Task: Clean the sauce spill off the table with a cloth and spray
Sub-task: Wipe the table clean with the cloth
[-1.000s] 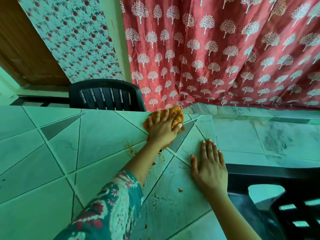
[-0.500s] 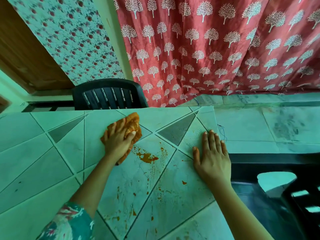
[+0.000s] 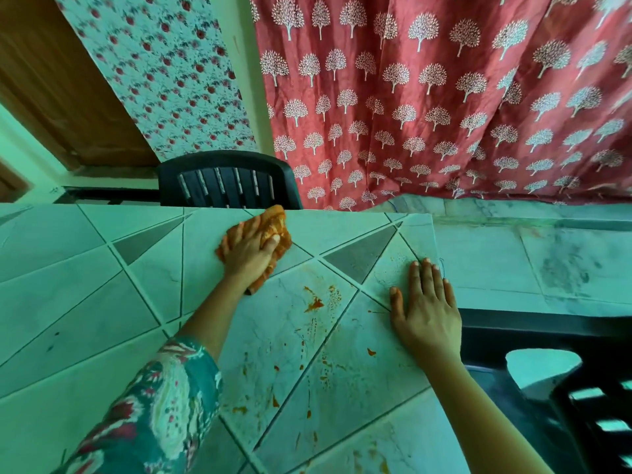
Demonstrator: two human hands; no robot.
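Grip: L hand [image 3: 248, 256] on cloth [image 3: 275, 221], R hand [image 3: 427, 314] flat on table [image 3: 85, 302].

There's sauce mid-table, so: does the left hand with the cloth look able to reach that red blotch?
Probably yes: the left hand, gripping the orange cloth, sits close beside the sauce blotch, nothing lying between them; the right hand rests flat farther right.

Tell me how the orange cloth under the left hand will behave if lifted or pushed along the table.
The orange cloth is bunched into folds under the left hand, so it is probably floppy and would droop if lifted. Pushed, it should slide easily on the smooth tiled table, though the sauce spill may make it drag or smear.
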